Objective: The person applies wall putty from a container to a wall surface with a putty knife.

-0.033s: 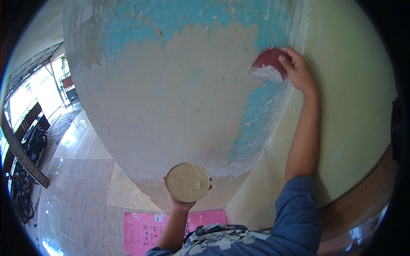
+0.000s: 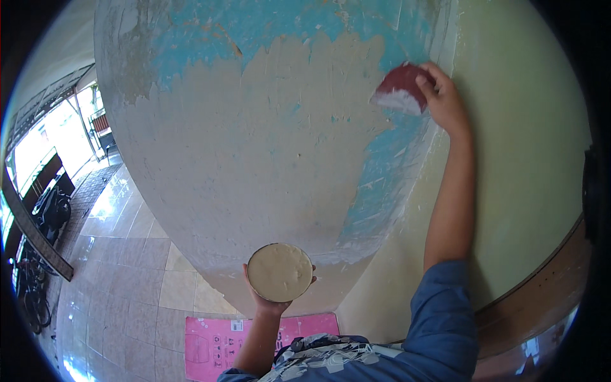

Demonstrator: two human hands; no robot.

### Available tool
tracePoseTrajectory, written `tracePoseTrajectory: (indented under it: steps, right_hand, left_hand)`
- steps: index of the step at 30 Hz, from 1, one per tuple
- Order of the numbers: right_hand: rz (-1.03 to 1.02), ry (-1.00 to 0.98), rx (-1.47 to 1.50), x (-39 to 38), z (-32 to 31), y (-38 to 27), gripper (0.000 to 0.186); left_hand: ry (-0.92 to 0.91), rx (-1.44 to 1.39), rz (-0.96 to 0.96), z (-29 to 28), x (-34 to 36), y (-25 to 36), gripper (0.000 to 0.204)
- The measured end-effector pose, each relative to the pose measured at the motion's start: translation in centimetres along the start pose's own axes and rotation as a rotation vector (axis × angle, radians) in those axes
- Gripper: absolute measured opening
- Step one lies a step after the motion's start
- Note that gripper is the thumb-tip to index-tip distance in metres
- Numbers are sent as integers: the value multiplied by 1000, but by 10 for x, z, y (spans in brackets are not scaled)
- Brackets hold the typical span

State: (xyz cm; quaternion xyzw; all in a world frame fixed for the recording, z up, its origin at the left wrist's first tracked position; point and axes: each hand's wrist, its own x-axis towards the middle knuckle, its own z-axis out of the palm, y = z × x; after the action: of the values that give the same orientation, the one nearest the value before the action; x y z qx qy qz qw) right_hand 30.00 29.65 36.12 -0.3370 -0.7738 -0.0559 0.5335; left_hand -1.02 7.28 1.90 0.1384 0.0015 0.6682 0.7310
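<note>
My right hand [image 2: 445,105] grips a dark red, half-round putty scraper [image 2: 405,83], with pale putty smeared along its lower part. The scraper lies against the wall [image 2: 254,153], near its right-hand corner. Beige putty coats most of this wall, while bare turquoise paint shows along the top and in a strip down the right side. Low in front of the wall, my left hand [image 2: 270,304] holds up a round container of putty [image 2: 280,272] from below, its fingers wrapped around the sides. The putty's surface is beige and mostly smooth, with a few lumps at the right.
A pale green wall [image 2: 522,140] meets the puttied one at the right. Below, a pink printed cardboard sheet [image 2: 207,350] lies on the tiled floor [image 2: 133,267]. Brown wood [image 2: 534,286] edges the lower right. Motorbikes [image 2: 51,207] stand outside at the far left.
My right hand and the scraper have shifted slightly upward along the wall. My left hand and the putty container stay where they were.
</note>
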Motion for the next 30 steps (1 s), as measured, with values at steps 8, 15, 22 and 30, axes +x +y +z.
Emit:
tracePoseTrajectory:
  steps: [8,15,22,30]
  right_hand:
    - [-39,251,410,9,-12,-4,32]
    - [-78,398,88,25,-2,-2,27]
    - [13,25,263,-4,-5,-7,32]
    - [-35,501,278,22,-2,-17,33]
  left_hand:
    - [-1,-5,47,-7,2,4,99]
    - [-11,3,29,-5,9,3,99]
    - [-28,2,63,-4,-1,8,99]
    - [-30,-8,58,-5,-3,10,97]
